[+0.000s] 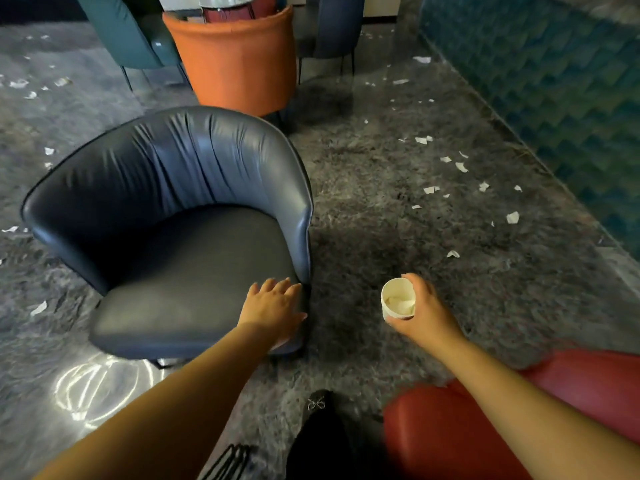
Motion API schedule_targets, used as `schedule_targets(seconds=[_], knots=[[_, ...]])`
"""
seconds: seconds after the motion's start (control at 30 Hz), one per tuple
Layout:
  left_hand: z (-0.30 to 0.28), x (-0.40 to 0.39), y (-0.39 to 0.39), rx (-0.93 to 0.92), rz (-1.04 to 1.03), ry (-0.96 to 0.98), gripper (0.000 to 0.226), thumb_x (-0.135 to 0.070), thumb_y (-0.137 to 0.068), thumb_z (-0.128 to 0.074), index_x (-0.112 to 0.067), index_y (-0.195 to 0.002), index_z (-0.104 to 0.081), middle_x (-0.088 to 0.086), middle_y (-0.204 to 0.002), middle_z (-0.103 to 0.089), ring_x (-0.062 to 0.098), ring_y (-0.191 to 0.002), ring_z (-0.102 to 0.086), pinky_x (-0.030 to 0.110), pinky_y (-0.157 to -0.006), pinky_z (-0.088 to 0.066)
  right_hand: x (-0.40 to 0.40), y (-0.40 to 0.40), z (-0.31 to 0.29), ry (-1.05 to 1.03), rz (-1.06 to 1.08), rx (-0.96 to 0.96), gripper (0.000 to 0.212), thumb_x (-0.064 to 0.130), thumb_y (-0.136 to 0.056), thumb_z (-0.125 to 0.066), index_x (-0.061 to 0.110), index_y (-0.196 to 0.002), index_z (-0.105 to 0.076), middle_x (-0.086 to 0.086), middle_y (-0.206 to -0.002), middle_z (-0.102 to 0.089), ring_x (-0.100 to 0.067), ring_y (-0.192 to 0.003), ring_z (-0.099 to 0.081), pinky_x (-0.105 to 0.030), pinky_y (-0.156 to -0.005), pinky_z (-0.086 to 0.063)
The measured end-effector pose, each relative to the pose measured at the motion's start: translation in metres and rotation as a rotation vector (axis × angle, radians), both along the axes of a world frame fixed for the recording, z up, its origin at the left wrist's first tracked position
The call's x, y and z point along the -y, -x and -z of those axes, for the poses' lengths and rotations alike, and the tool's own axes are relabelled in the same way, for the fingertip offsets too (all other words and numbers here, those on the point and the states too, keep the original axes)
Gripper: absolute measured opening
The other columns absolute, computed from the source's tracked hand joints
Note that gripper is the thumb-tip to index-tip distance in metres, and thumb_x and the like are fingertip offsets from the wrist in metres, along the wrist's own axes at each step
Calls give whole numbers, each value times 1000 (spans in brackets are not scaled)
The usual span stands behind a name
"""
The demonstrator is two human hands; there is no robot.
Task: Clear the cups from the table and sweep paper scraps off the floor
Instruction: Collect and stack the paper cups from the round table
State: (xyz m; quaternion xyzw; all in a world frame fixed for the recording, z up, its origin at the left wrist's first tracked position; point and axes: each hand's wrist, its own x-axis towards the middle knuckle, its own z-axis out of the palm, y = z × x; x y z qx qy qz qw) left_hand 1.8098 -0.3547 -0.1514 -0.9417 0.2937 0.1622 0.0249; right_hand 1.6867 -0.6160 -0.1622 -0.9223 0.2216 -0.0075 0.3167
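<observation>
My right hand (420, 311) grips a white paper cup (398, 299) from its right side, above the dark marble floor; crumpled white paper lies inside the cup. My left hand (275, 306) rests flat, fingers straight, on the front right corner of a dark blue leather armchair (166, 216). White paper scraps (460, 167) lie scattered over the floor to the right of the chair. More paper scraps (20, 84) lie at the far left. No table is in view.
An orange armchair (239, 60) stands behind the blue one, with a teal chair (128, 32) and a dark chair (332, 26) further back. A red seat (485, 424) is at the lower right. A teal textured wall (561, 84) borders the right side. My black shoe (318, 431) is below.
</observation>
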Motion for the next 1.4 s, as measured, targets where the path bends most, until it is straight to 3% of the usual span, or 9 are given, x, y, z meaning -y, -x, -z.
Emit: schedule_targets(seconds=[0.3,0.5,0.67,1.1,1.4], knots=[[-26,75,-141,-4,97,36,68,-54,-96,-44,-30,-155,-19,-2,-162,-18,25,-149,-12,46,-120,-11,54,-134,-20,-89,123,66,89,24,-65,-87,17,-139,-39,-10,-136,-43,-28,-117,-50,-35,-93,-47],[-29,145,-225,51,125,82,65,-56,-95,-44,-29,-152,-27,-3,-160,-24,23,-147,-16,46,-118,-13,116,-208,-26,-98,161,47,88,24,-67,-85,18,-141,-37,-9,-136,-43,-26,-119,-48,-32,-94,-44],[-28,221,-308,48,110,92,64,-55,-96,-42,-30,-153,-24,-2,-160,-23,24,-148,-15,47,-118,-12,190,-291,-29,-89,124,43,86,26,-68,-85,19,-140,-38,-8,-136,-43,-25,-120,-46,-38,-97,-44],[-33,369,-523,46,-39,47,66,-58,-95,-40,-32,-153,-22,-4,-159,-27,22,-146,-22,44,-116,-20,355,-538,-46,-56,-37,20,85,31,-71,-83,19,-141,-36,-8,-136,-43,-25,-120,-46,-31,-94,-42],[-27,445,-745,60,-76,35,67,-58,-96,-40,-30,-153,-22,-3,-159,-25,23,-146,-22,44,-116,-20,440,-756,-39,-34,-78,11,88,36,-67,-83,25,-141,-36,-4,-137,-45,-25,-120,-48,-32,-92,-44]])
